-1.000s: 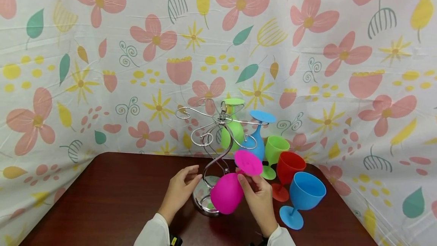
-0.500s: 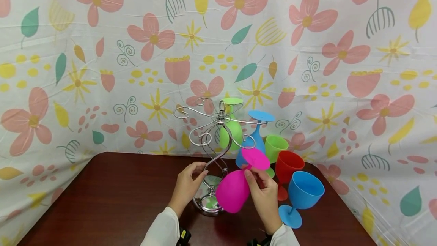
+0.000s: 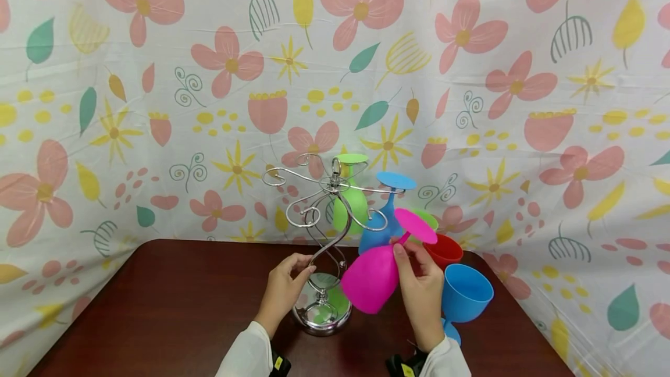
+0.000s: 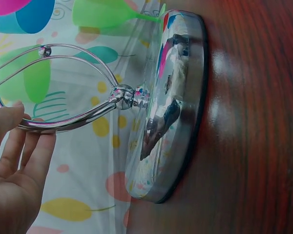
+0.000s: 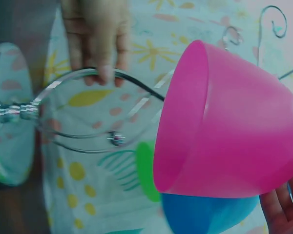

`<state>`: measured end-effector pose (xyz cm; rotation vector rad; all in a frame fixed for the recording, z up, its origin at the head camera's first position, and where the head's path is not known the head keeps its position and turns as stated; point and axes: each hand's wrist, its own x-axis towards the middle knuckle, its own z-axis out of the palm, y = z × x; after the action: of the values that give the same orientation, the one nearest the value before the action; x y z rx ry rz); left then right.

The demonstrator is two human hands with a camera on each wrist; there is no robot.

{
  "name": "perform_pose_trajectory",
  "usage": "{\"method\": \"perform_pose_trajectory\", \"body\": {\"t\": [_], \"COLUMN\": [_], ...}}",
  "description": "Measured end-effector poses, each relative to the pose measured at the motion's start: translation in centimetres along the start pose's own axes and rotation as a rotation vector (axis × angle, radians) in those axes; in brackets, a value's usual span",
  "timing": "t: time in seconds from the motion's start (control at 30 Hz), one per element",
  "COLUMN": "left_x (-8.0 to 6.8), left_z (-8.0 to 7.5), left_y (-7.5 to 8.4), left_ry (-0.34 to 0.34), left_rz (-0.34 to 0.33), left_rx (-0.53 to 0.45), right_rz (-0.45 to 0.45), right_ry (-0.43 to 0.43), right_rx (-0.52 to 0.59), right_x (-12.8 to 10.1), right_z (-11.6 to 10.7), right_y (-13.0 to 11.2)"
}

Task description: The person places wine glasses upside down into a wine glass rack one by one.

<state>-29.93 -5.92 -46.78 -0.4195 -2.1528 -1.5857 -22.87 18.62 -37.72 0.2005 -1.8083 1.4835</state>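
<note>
Currently, my right hand (image 3: 423, 288) grips the pink goblet (image 3: 370, 279) where stem meets bowl, thumb on the near side. Goblet is off the table, upended and tilted: foot tipped up toward the table's right edge, bowl slanting down to the left. It sits just right of the rack's post; contact between the two, cannot tell.

My left hand (image 3: 284, 285) pinches a curved rod of the metal rack (image 3: 334, 184) low down, thumb opposite fingers; the left wrist view shows the same. White sleeves (image 3: 247, 355) on both arms, a black device (image 3: 277, 364) at each wrist.

Rack's round mirrored base (image 3: 320, 327) lies flat on the dark wooden table (image 3: 183, 301), roughly midway between its left and right edges. Scrolled arms spread at the top. Two goblets hang there foot-up: a light green goblet (image 3: 360, 208) toward the back edge, a hanging blue goblet (image 3: 389, 223) on the right.

Near the back right corner and down the right edge, mouth-up: a lime goblet (image 3: 428, 217), mostly hidden behind the pink foot; a red goblet (image 3: 445, 250); a standing blue goblet (image 3: 467, 294), nearest me.

Beyond the back edge: white flowered cloth (image 3: 167, 63).
</note>
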Motion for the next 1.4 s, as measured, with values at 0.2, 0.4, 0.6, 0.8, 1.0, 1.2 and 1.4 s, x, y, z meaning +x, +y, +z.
{"method": "perform_pose_trajectory", "body": {"t": [0.2, 0.4, 0.6, 0.8, 1.0, 1.2, 1.4], "left_x": [-0.1, 0.0, 0.0, 0.0, 0.0, 0.0, 0.0], "left_z": [0.0, 0.1, 0.1, 0.1, 0.1, 0.1, 0.1], "left_y": [-0.1, -0.2, -0.2, -0.2, -0.1, 0.0, 0.0], "left_ry": [-0.003, -0.005, -0.006, -0.01, -0.018, -0.016, -0.019], "left_rz": [-0.016, -0.007, -0.007, -0.011, -0.018, -0.016, -0.021], "left_rx": [-0.011, -0.011, -0.003, 0.002, 0.01, 0.017, 0.009], "right_rz": [0.025, -0.059, -0.147, -0.235, -0.343, -0.342, -0.295], "right_ry": [-0.077, -0.204, -0.287, -0.332, -0.302, -0.273, -0.274], "right_rx": [-0.056, -0.131, -0.172, -0.142, -0.129, -0.113, -0.131], "right_x": [2.4, 4.0, 3.9, 2.8, 2.0, 1.9, 2.0], "right_z": [0.1, 1.2, 1.9, 1.9, 1.3, 0.7, 0.4], "right_y": [-1.9, -3.2, -3.3, -3.4, -3.6, -3.5, -3.0]}}
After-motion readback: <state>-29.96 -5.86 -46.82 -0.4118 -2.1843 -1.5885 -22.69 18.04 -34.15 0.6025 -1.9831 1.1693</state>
